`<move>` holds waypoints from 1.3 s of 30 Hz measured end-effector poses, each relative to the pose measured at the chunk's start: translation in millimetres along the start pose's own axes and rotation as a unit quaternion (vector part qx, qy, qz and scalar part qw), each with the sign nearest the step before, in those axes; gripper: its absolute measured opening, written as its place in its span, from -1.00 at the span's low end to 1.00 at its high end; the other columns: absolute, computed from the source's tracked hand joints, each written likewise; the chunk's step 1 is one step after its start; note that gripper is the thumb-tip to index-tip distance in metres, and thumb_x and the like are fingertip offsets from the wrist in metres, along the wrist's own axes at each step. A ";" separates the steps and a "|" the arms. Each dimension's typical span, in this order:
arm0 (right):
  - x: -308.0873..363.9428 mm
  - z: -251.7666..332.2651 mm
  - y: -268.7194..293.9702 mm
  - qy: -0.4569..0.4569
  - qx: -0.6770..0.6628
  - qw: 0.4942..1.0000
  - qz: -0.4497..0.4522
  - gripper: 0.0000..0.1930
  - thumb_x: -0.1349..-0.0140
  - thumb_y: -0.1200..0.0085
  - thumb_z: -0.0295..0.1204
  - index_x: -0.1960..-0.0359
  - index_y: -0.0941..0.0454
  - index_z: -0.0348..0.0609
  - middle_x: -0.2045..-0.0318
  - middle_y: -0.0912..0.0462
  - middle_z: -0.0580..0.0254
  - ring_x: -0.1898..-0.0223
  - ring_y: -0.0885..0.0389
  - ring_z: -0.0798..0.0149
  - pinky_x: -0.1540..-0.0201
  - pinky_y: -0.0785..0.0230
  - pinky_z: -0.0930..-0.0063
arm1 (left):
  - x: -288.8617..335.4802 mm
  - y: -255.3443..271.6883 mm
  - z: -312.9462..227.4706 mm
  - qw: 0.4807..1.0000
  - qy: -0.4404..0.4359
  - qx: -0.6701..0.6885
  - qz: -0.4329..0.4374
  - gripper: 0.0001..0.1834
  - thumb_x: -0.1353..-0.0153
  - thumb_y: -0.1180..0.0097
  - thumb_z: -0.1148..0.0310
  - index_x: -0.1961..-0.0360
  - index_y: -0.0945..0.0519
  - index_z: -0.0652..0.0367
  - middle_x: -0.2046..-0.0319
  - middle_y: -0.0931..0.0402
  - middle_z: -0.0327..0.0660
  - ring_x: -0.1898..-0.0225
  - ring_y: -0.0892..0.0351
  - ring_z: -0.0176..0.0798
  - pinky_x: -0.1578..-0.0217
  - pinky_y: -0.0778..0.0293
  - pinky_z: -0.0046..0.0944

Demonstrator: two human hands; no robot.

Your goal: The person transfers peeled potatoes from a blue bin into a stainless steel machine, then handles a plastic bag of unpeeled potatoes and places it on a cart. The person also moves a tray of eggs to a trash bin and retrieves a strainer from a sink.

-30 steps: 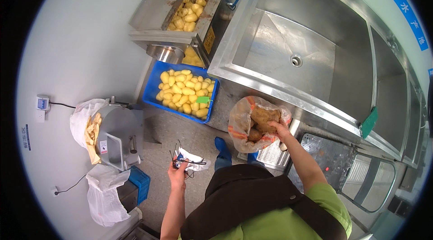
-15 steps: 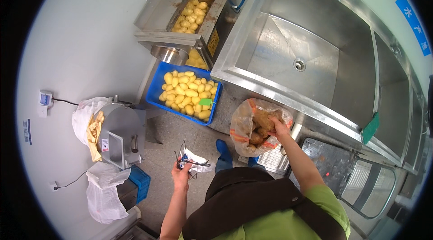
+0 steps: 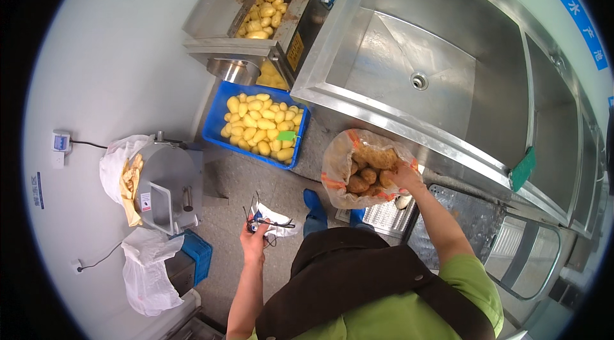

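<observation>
My left hand (image 3: pixel 254 238), low at the left, is closed on black-framed eyeglasses (image 3: pixel 272 222). A small blue piece and dark cord show at its fingers. A white sheet or bag (image 3: pixel 276 217) shows behind the glasses; I cannot tell whether the hand holds it. My right hand (image 3: pixel 405 177) reaches into a clear plastic bag (image 3: pixel 334 170) with orange stripes. Its fingers, partly hidden, close at the end of a large unpeeled potato (image 3: pixel 377 157). Several brown potatoes (image 3: pixel 358 183) lie beside it in the bag.
A blue crate (image 3: pixel 214 128) of peeled potatoes stands below a metal peeling machine (image 3: pixel 214 46) with more inside. The steel sink (image 3: pixel 441 78) runs along the right. A round-topped machine (image 3: pixel 167 177) stands left; a flat cart (image 3: pixel 448 215) is right. My blue boots (image 3: pixel 313 202) are near the bag.
My right hand has drawn slightly to the right along the large potato, so more of the bag's contents shows. My left hand still holds the glasses. The whole view has shifted a little.
</observation>
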State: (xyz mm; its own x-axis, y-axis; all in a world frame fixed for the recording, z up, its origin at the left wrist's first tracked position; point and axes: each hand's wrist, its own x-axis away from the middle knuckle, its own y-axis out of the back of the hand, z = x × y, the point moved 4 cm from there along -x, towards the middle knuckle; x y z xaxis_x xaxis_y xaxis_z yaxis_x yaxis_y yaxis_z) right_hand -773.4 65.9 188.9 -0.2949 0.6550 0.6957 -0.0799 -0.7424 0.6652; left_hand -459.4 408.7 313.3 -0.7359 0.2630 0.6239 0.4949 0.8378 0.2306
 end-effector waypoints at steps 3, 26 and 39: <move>20.4 14.6 -0.3 0.096 -0.006 0.995 -0.021 -0.44 -0.11 0.00 0.01 0.00 -0.44 -0.18 0.12 -0.57 -0.02 0.13 -0.59 0.09 0.08 -0.40 0.34 | 4.7 1.8 5.3 1.000 0.003 0.000 -0.002 -0.47 0.08 -0.33 0.42 0.03 -0.44 0.16 0.43 -0.50 -0.40 0.60 -0.35 -0.58 0.73 -0.07 -0.53; 225.2 -55.2 -115.9 -0.059 -0.443 0.838 -0.313 -0.81 -0.19 -0.01 -0.50 0.15 -0.51 -0.18 0.35 -0.58 0.15 0.31 -0.59 0.31 0.35 -0.44 0.48 | -12.3 -35.6 -26.2 0.960 -0.082 -0.117 0.242 -0.56 0.00 -0.26 0.44 0.05 -0.47 0.17 0.48 -0.49 -0.41 0.68 -0.25 -0.61 0.76 -0.07 -0.56; 14.6 84.1 -94.7 0.167 -0.059 0.962 -0.208 -0.33 0.00 -0.13 -0.30 -0.19 -0.16 0.07 0.02 -0.39 -0.02 0.07 -0.46 -0.13 0.01 -0.34 0.11 | 6.0 68.6 8.3 0.985 -0.057 -0.111 0.117 -0.56 0.07 -0.30 0.47 0.10 -0.49 0.20 0.48 -0.50 -0.36 0.62 -0.35 -0.54 0.69 -0.18 -0.51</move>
State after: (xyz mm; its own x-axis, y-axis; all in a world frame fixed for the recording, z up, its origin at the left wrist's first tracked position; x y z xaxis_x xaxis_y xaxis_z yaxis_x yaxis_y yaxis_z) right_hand -690.1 157.6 158.9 -0.5022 0.8319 0.2359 -0.3586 -0.4486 0.8186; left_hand -433.7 471.7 326.6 -0.6312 0.4992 0.5936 0.7365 0.6259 0.2567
